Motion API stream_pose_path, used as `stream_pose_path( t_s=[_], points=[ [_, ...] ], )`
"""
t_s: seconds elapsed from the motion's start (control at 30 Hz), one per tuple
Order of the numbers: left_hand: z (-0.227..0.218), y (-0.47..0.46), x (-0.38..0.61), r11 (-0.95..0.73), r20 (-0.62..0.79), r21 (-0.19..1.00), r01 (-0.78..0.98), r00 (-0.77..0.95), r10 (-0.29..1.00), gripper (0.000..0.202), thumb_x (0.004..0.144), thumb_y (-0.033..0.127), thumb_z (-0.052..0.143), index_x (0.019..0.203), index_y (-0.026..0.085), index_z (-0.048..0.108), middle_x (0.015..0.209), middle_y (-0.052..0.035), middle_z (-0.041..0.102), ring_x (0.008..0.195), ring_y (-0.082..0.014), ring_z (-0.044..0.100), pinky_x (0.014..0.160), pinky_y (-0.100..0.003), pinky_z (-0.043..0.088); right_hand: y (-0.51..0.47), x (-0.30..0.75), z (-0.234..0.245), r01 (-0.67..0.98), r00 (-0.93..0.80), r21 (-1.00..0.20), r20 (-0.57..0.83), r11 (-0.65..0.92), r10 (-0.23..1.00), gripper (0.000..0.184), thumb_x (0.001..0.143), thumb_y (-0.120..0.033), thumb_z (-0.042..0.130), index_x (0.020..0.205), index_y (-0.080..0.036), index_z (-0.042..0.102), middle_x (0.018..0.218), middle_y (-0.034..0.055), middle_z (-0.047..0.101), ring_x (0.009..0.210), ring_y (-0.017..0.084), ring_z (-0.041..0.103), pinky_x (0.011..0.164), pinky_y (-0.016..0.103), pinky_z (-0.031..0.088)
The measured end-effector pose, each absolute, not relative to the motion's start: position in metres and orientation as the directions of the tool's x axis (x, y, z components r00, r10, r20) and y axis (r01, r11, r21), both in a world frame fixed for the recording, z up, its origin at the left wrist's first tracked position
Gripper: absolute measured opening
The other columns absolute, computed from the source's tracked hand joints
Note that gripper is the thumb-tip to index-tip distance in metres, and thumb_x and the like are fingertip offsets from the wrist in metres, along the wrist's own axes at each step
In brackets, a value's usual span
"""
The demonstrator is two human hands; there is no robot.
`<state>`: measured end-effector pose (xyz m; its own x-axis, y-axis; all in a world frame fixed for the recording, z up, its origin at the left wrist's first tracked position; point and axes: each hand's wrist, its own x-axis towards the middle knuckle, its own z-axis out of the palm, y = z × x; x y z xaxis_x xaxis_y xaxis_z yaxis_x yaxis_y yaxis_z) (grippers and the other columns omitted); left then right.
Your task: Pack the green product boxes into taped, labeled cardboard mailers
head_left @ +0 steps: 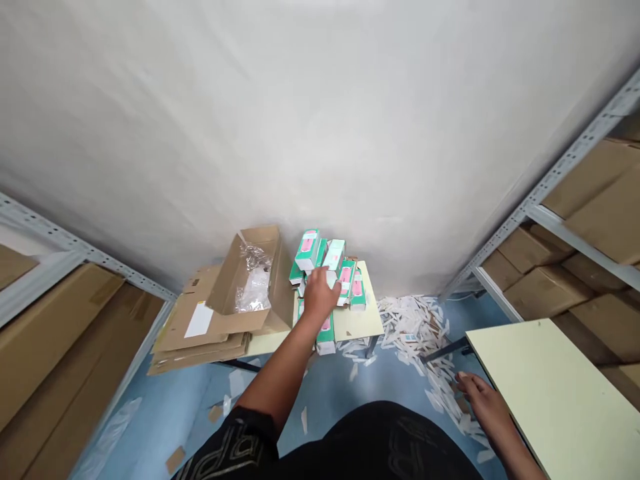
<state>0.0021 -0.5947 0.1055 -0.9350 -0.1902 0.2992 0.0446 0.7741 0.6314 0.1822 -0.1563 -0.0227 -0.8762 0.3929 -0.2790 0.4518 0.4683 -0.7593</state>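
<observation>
My left hand (321, 293) reaches over a pile of small green and white boxes (307, 249) with pink panels. Its fingers are bent and the thumb stands apart from them, close to a pale green box (334, 255). Whether the fingertips touch that box is hidden from me. Another green box (326, 337) lies below my left wrist at the table's front edge, partly covered by the forearm. Off to the right, my right hand (483, 399) hangs beside a second table, fingers loosely curled with nothing visible in them.
An open cardboard carton (283, 287) holding clear plastic wrap stands left of the boxes. Flattened cardboard (200, 343) lies beside it on the pale table (367, 320). White scraps (415, 333) litter the blue floor. The second table (555, 393) and carton-filled shelves (500, 303) flank the right.
</observation>
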Motion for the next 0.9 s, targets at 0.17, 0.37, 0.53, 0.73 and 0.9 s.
stream_pose_path(
  t_s=[0.17, 0.37, 0.53, 0.73, 0.9],
  points=[
    [0.098, -0.644, -0.060, 0.751, 0.183, 0.574, -0.326, -0.843, -0.506, 0.084, 0.084, 0.046, 0.071, 0.154, 0.014, 0.037, 0.161, -0.0243, 0.035, 0.149, -0.0411, 0.032, 0.119, -0.051, 0.032, -0.173, 0.121, -0.023, 0.410, -0.912, -0.774, -0.362, 0.483, 0.195, 0.054, 0.075, -0.071, 0.057, 0.091, -0.023, 0.078, 0.099, 0.0120, 0.081, 0.098, 0.038, 0.075, 0.087, 0.044, 0.058],
    [0.072, -0.655, -0.104, 0.649, -0.067, 0.493, -0.580, -0.769, -0.636, 0.101, 0.079, 0.053, 0.074, 0.160, 0.019, 0.026, 0.166, -0.0214, 0.029, 0.146, -0.0426, 0.039, 0.112, -0.047, 0.041, -0.181, 0.038, -0.035, 0.336, -0.913, -0.769, -0.407, 0.544, -0.011, 0.061, 0.080, -0.073, 0.051, 0.098, -0.021, 0.076, 0.103, 0.0106, 0.080, 0.102, 0.034, 0.074, 0.089, 0.039, 0.056],
    [0.064, -0.657, -0.127, 0.588, -0.091, 0.498, -0.638, -0.713, -0.695, 0.103, 0.078, 0.049, 0.076, 0.161, 0.015, 0.024, 0.160, -0.0242, 0.037, 0.142, -0.0389, 0.047, 0.109, -0.042, 0.044, -0.179, -0.037, -0.041, 0.282, -0.891, -0.810, -0.420, 0.514, -0.173, 0.058, 0.080, -0.071, 0.052, 0.096, -0.021, 0.075, 0.096, 0.0092, 0.079, 0.096, 0.033, 0.074, 0.083, 0.038, 0.056],
    [0.055, -0.661, -0.139, 0.534, -0.078, 0.541, -0.650, -0.671, -0.738, 0.074, 0.075, 0.041, 0.081, 0.138, 0.015, 0.051, 0.140, -0.0220, 0.059, 0.132, -0.0354, 0.056, 0.104, -0.040, 0.045, -0.188, -0.113, -0.031, 0.115, -0.867, -0.819, -0.359, 0.563, -0.346, 0.052, 0.082, -0.067, 0.053, 0.095, -0.022, 0.076, 0.096, 0.0078, 0.079, 0.093, 0.031, 0.074, 0.089, 0.039, 0.055],
    [0.062, -0.662, -0.129, 0.528, -0.021, 0.603, -0.598, -0.674, -0.738, 0.047, 0.077, 0.036, 0.079, 0.117, 0.020, 0.059, 0.120, -0.0129, 0.071, 0.113, -0.0274, 0.067, 0.092, -0.033, 0.049, -0.211, -0.133, -0.024, 0.051, -0.856, -0.826, -0.326, 0.561, -0.401, 0.053, 0.084, -0.066, 0.051, 0.098, -0.022, 0.076, 0.099, 0.0077, 0.079, 0.095, 0.030, 0.073, 0.090, 0.039, 0.055]
  ],
)
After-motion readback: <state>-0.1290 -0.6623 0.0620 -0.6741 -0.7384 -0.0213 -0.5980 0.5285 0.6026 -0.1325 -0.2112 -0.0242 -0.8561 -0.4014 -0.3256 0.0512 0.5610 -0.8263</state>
